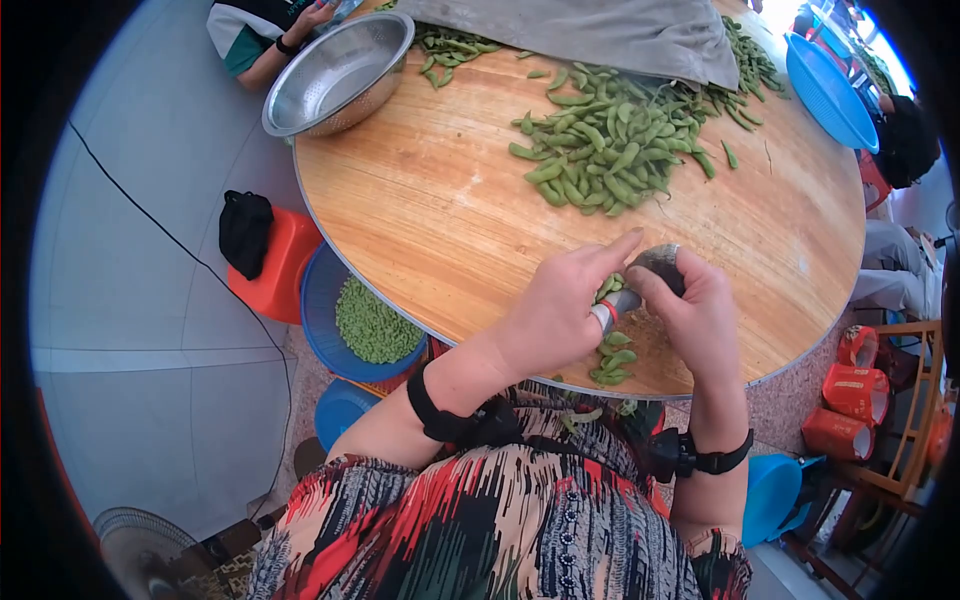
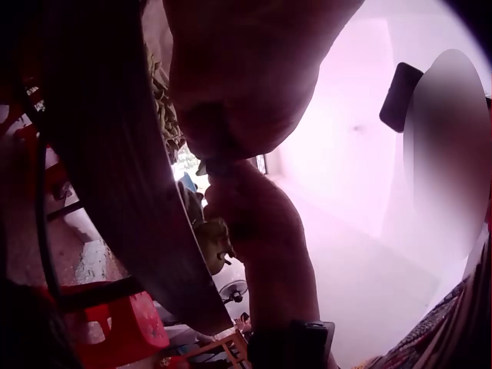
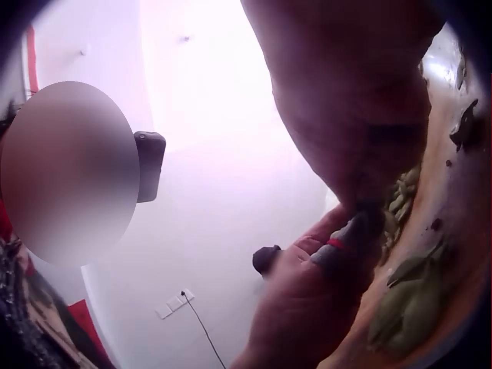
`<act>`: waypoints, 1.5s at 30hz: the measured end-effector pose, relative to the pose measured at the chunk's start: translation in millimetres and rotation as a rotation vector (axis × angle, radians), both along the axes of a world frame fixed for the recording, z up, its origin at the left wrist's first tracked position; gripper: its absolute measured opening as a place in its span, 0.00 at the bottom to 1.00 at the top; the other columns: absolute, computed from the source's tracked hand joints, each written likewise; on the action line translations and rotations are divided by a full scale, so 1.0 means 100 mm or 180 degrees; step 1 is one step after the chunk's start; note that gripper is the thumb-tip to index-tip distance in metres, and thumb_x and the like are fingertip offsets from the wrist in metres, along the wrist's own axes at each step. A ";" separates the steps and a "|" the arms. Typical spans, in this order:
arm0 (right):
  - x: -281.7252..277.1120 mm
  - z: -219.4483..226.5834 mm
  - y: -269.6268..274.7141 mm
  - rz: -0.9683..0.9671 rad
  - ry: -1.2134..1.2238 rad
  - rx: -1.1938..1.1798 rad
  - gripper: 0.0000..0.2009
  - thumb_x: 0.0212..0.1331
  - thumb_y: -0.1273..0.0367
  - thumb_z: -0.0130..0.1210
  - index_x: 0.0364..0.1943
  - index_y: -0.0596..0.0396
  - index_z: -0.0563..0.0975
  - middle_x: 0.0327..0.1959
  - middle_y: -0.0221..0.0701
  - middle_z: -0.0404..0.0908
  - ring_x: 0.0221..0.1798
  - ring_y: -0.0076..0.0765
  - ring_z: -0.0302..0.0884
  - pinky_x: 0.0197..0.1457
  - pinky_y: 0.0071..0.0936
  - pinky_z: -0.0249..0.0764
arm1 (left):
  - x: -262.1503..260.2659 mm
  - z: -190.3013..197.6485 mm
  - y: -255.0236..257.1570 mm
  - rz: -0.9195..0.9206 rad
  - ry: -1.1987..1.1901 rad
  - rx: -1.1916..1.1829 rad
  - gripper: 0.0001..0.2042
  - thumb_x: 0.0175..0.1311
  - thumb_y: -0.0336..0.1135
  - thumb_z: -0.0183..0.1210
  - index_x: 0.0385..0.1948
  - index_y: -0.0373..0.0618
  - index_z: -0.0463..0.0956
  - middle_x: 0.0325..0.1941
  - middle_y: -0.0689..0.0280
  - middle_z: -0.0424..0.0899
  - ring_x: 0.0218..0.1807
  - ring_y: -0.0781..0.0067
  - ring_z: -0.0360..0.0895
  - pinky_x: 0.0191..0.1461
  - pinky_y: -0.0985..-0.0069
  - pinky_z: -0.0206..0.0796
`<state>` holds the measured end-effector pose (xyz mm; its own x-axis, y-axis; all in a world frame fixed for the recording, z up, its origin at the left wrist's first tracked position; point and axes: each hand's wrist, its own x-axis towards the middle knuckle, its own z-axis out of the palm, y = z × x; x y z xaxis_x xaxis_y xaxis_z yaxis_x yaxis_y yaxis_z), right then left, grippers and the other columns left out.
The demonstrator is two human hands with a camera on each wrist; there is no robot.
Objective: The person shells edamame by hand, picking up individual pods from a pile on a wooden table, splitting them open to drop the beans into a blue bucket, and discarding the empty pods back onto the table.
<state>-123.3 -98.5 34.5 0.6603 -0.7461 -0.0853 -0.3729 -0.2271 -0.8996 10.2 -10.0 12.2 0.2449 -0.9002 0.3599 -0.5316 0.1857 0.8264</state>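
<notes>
My left hand (image 1: pixel 565 305) is over the near edge of the wooden table, its index finger stretched toward the right hand. A grey covering with a red band (image 3: pixel 336 243) wraps one of its fingers. My right hand (image 1: pixel 703 315) meets it, thumb and bent fingers drawn together beside a dark rounded covering (image 1: pixel 662 262) at the fingertips. Green soybean pods (image 1: pixel 609 286) show in the gap at the left hand, and several more pods (image 1: pixel 614 358) lie below on the table. What the fingertips hold is hidden; I cannot tell whether it is a pod.
A pod heap (image 1: pixel 610 145) lies mid-table (image 1: pixel 430 220), near a grey cloth (image 1: pixel 590 35). A steel colander (image 1: pixel 345 75) stands at the left edge, a blue basket (image 1: pixel 830 95) at the right. Shelled beans (image 1: pixel 375 325) fill a blue basin (image 1: pixel 318 310) below, beside a red stool (image 1: pixel 285 265).
</notes>
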 end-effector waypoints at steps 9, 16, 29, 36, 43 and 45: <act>-0.06 -0.12 0.00 0.0059 -0.1785 0.3826 0.08 0.57 0.65 0.54 0.34 0.54 0.72 0.15 0.18 0.65 0.13 0.08 0.51 0.13 0.09 0.45 | 0.13 -0.03 0.01 -0.0734 -0.0284 -0.1030 0.22 0.45 0.19 0.58 0.47 0.44 0.74 0.30 0.60 0.78 0.31 0.66 0.77 0.33 0.76 0.69; 0.03 -0.18 -0.30 -0.0252 -0.0676 0.0912 0.08 0.57 0.66 0.54 0.30 0.58 0.74 0.16 0.25 0.70 0.16 0.20 0.64 0.18 0.19 0.58 | 0.26 -0.04 0.10 0.0130 0.2901 0.0419 0.09 0.56 0.23 0.50 0.39 0.41 0.73 0.31 0.67 0.77 0.29 0.84 0.72 0.29 0.90 0.64; -0.16 -0.01 -1.44 -0.0634 0.0606 -0.0592 0.14 0.54 0.63 0.54 0.37 0.59 0.76 0.24 0.30 0.76 0.27 0.29 0.72 0.32 0.25 0.69 | 2.23 -1.27 2.29 0.2953 -0.0301 0.1338 0.15 0.58 0.25 0.52 0.48 0.39 0.71 0.48 0.56 0.73 0.40 0.74 0.72 0.43 0.82 0.65; 0.04 -0.28 -1.46 -0.0116 0.0934 -0.2324 0.12 0.49 0.66 0.56 0.31 0.62 0.73 0.26 0.48 0.76 0.33 0.56 0.74 0.35 0.41 0.69 | 1.62 -0.29 1.58 0.2757 0.0147 0.0009 0.14 0.56 0.22 0.50 0.46 0.40 0.73 0.42 0.62 0.74 0.36 0.79 0.71 0.37 0.85 0.64; -0.22 -0.06 -0.50 0.0101 0.0979 -0.2206 0.08 0.50 0.69 0.54 0.27 0.62 0.72 0.22 0.47 0.75 0.26 0.51 0.75 0.29 0.42 0.68 | 0.41 0.23 0.53 0.0305 0.2037 0.0782 0.12 0.59 0.25 0.53 0.45 0.41 0.74 0.34 0.71 0.76 0.31 0.88 0.70 0.33 0.87 0.63; -0.25 0.04 -0.31 -0.0339 0.0466 -0.0483 0.09 0.53 0.66 0.55 0.28 0.59 0.74 0.17 0.36 0.74 0.16 0.33 0.70 0.20 0.28 0.63 | 0.18 0.10 0.27 -0.0180 0.2273 0.0801 0.14 0.60 0.30 0.54 0.48 0.43 0.73 0.33 0.73 0.76 0.24 0.91 0.65 0.25 0.92 0.54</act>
<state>-148.0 -129.8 39.0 0.5660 -0.8225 -0.0557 -0.5259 -0.3082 -0.7927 27.8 16.5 21.8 0.2924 -0.9524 -0.0866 0.1532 -0.0427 0.9873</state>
